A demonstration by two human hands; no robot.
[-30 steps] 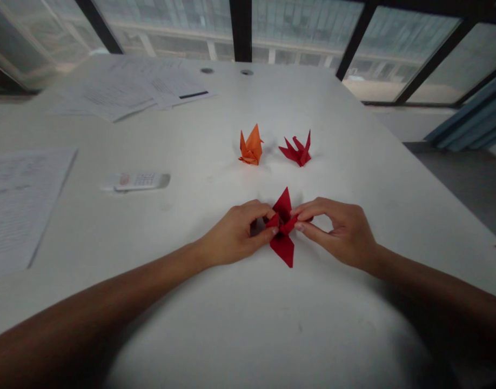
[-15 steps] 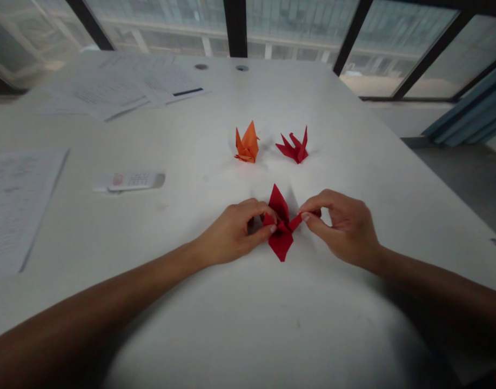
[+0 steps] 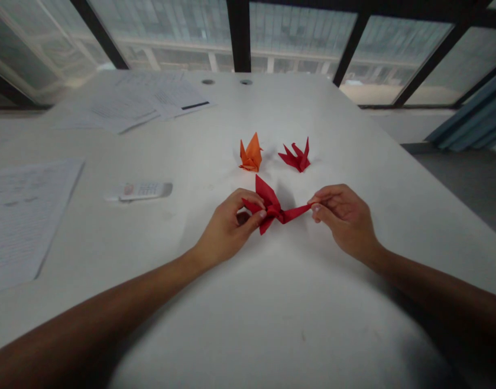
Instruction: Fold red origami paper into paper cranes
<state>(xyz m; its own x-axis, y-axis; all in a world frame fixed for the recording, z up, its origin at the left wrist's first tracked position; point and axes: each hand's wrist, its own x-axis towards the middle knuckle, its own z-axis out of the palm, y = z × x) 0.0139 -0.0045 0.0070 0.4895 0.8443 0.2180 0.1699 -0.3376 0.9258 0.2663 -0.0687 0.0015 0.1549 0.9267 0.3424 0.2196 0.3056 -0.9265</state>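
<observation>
A red origami crane (image 3: 275, 210) is held between both hands just above the white table. My left hand (image 3: 234, 219) pinches its body on the left side between thumb and fingers, which cover part of the folds. On the right, my right hand (image 3: 343, 213) pinches the tip of its long narrow point, drawn out sideways. One broad wing rises away from me and the other shows below the left thumb. Behind it stand an orange origami crane (image 3: 251, 154) and a smaller-looking red origami crane (image 3: 297, 156), both untouched.
A white tube-like item (image 3: 145, 190) with printed labels lies on the table (image 3: 215, 324) to the left. Printed sheets (image 3: 25, 216) lie at the left edge, more papers (image 3: 138, 102) at the back left. Windows and a blue curtain (image 3: 470, 127) are beyond.
The right hand has moved slightly right, and the crane's narrow point is stretched out longer. The crane has tilted and shifted a little to the left with the left hand. The view has shifted slightly.
</observation>
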